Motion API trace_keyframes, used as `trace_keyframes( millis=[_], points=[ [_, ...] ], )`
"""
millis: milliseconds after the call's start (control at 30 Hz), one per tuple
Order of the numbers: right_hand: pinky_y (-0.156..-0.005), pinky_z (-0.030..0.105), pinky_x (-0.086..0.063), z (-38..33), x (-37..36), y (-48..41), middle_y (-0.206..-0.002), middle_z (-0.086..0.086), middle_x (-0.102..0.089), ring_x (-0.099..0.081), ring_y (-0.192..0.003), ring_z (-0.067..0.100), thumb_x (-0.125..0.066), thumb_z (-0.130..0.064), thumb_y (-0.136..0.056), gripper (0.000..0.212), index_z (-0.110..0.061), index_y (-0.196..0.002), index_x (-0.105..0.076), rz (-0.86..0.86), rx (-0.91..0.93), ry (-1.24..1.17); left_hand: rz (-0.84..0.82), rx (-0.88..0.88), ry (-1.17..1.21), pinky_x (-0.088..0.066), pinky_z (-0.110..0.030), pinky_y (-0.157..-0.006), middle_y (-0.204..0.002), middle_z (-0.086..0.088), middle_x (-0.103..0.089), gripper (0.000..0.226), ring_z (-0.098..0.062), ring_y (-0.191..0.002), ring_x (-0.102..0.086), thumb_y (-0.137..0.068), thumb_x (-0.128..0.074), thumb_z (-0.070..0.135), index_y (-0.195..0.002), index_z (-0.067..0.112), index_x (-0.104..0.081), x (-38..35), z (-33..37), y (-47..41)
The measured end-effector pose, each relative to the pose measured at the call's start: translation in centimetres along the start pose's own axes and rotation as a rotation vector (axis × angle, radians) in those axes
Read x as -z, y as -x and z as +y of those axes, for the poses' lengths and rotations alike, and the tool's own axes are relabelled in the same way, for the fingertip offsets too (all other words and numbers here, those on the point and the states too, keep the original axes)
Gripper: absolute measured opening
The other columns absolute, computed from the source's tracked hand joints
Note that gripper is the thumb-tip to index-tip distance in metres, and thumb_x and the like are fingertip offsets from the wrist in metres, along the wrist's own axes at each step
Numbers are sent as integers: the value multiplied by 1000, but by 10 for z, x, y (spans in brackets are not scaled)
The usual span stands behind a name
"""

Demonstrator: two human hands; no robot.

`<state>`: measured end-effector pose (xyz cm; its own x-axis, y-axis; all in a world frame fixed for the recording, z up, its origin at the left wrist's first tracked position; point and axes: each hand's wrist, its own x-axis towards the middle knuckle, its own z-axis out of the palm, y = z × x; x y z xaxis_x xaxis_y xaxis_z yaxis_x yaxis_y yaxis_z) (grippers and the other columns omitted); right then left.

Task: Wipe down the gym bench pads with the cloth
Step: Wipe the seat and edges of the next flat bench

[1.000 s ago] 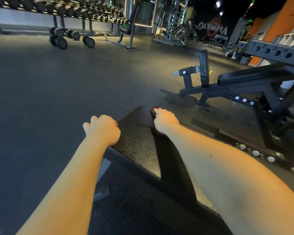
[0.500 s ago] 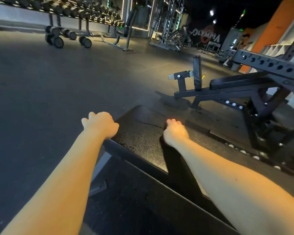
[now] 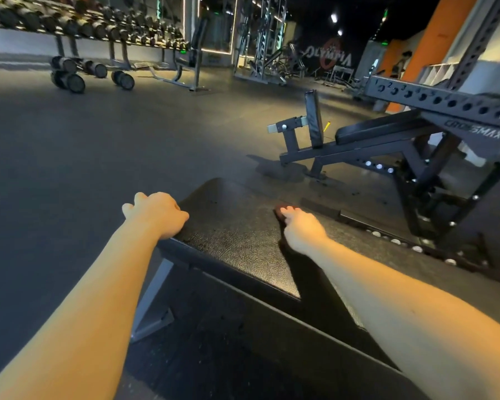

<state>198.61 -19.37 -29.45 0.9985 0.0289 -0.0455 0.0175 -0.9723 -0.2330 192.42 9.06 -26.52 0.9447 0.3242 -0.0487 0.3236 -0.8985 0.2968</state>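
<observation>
The cloth (image 3: 277, 211) lies almost wholly under the right hand (image 3: 302, 230); only a dark reddish edge shows past the fingertips. The left hand (image 3: 156, 215) curls over the bench pad (image 3: 237, 235) edge, fingertips hidden. The right edge of the frame cuts off the power rack (image 3: 459, 111).

Slid the right hand (image 3: 302, 230) sideways over the black textured vinyl bench pad (image 3: 237, 241), from near the pad's middle line a second ago to close by its right edge now. Carried the small dark red cloth (image 3: 278, 211) along beneath it. Hid nearly all of that cloth under a bunched fist half a second ago; shows again now as a dark sliver just past the fingertips (image 3: 287, 209).
</observation>
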Motion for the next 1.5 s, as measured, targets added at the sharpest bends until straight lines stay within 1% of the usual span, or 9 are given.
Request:
trace_keyframes(
  millis=[167,467,600,800,1000,1133,1267,1367,1500],
  points=[
    [-113,44,-40,-8,-1,12,-155,10,-42,-42,-140,34,-45,-12,-101,51,-18,-151,-42,1,-39,31,18,-61,49,-30,-48,-105,-129,-3,-60,30,-30,-132,-36,-102,-50,41,-122,31,-69,8,13,11],
    [-122,42,-28,-67,-14,75,-169,-3,-23,-25,-154,25,-39,-9,-107,57,-29,-160,-31,-170,375,17,-75,-238,74,-37,-45,-107,-129,3,-62,18,-26,-124,-50,-97,-61,34,-110,44,-66,-2,48,26],
    [-116,37,-37,-50,-5,105,-158,-1,-45,-43,-143,25,-41,-12,-108,47,-31,-149,-51,-158,351,-303,-109,-333,40,-36,-42,-111,-124,10,-65,26,-19,-122,-53,-100,-60,23,-121,37,-67,8,61,46],
    [-75,10,-42,-27,27,107,-103,-13,-70,-63,-96,6,-45,-7,-106,35,-20,-118,-75,-98,142,-976,-123,-387,173,-44,-49,-110,-140,10,-56,59,-20,-125,-54,-90,-68,20,-143,40,-51,25,72,74],
    [-101,43,-55,-21,33,113,-107,8,-78,-73,-105,28,-50,-5,-104,30,-14,-118,-74,-333,69,-1412,-104,-435,143,-33,-58,-115,-150,3,-37,73,-34,-141,-37,-89,-60,34,-147,61,-26,39,86,110],
    [-107,53,-49,-31,25,122,-116,19,-74,-70,-113,36,-48,-8,-106,27,-7,-122,-69,-563,161,-1547,-44,-443,63,-28,-52,-117,-141,16,-50,61,-23,-136,-40,-86,-59,52,-144,58,-39,50,81,132],
    [-102,48,-54,-41,17,135,-117,19,-74,-70,-112,34,-46,-10,-107,29,-3,-124,-67,-760,116,-1625,24,-456,-26,-26,-46,-114,-116,28,-67,40,-11,-126,-50,-99,-59,34,-139,40,-57,54,74,159],
    [-112,49,-47,-42,13,143,-124,18,-69,-63,-125,36,-50,-5,-101,34,2,-133,-61,-1009,157,-1709,25,-430,-16,-37,-44,-107,-100,29,-65,28,-5,-109,-57,-98,-61,36,-123,45,-68,51,63,173],
    [-94,45,-58,-40,16,143,-110,23,-72,-70,-111,36,-54,-9,-102,24,5,-118,-65,-1056,227,-1646,-11,-427,20,-45,-30,-91,-93,30,-64,17,3,-96,-60,-96,-63,37,-95,50,-75,50,55,175]
  ],
)
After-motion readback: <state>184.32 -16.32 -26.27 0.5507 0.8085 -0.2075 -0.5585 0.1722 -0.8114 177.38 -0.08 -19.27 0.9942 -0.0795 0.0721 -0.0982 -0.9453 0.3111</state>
